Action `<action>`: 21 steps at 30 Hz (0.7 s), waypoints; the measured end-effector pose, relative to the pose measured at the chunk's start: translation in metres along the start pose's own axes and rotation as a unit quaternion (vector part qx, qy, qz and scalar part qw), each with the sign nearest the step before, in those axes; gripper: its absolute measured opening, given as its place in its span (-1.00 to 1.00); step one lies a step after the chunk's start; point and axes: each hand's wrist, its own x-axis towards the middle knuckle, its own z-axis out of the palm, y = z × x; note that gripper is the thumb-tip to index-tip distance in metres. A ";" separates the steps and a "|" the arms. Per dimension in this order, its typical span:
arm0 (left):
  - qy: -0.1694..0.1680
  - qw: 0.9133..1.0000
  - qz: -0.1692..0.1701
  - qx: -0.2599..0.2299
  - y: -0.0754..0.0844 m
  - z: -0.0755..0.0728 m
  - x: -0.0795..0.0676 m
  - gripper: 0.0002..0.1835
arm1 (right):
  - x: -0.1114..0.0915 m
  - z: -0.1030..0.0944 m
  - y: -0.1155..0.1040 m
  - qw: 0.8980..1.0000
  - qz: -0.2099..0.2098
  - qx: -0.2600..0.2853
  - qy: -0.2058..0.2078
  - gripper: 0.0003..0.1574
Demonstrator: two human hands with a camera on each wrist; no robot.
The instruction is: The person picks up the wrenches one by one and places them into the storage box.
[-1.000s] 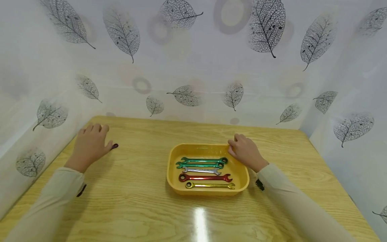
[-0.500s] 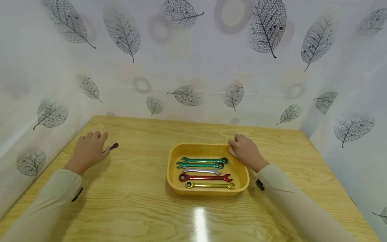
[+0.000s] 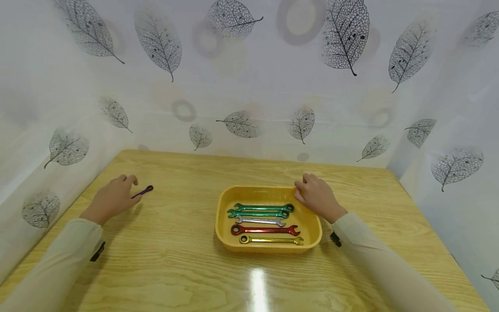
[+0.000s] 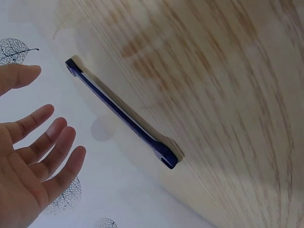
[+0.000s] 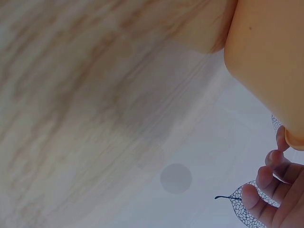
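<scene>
My left hand [image 3: 111, 198] hovers beside a purple wrench [image 3: 144, 191] lying on the table at the left, and partly hides it in the head view. The left wrist view shows the whole wrench [image 4: 114, 107], dark blue-purple, with a gap between it and the spread, bent fingers [image 4: 66, 142]. At the right, my right hand [image 3: 317, 198] pinches the far right rim of a yellow plastic tray [image 3: 269, 249]. The right wrist view has the fingertips right at the rim of the tray [image 5: 270, 61], with the other fingers loosely curled outside it.
Inside the tray lie two green wrenches [image 3: 265, 207], a silver wrench [image 3: 259, 221], a red wrench [image 3: 265, 230] and a yellow wrench [image 3: 270, 240], roughly side by side. Leaf-patterned white curtains [image 3: 241, 86] stand behind and beside the wooden table [image 3: 175, 268].
My left hand has drawn back a little toward me and lowered, its fingers bending more, and more of the purple wrench shows. The right hand and the tray have stayed put.
</scene>
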 end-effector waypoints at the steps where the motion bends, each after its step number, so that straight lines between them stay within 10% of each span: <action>1: -0.004 1.000 -0.002 -0.003 -0.001 0.000 0.000 -0.55 | 0.000 0.000 0.000 1.000 0.000 0.001 0.000 -0.84; 21: -0.053 0.998 0.017 -0.030 -0.007 0.004 0.011 -0.64 | 0.000 -0.001 -0.001 1.000 0.001 0.003 -0.001 -0.84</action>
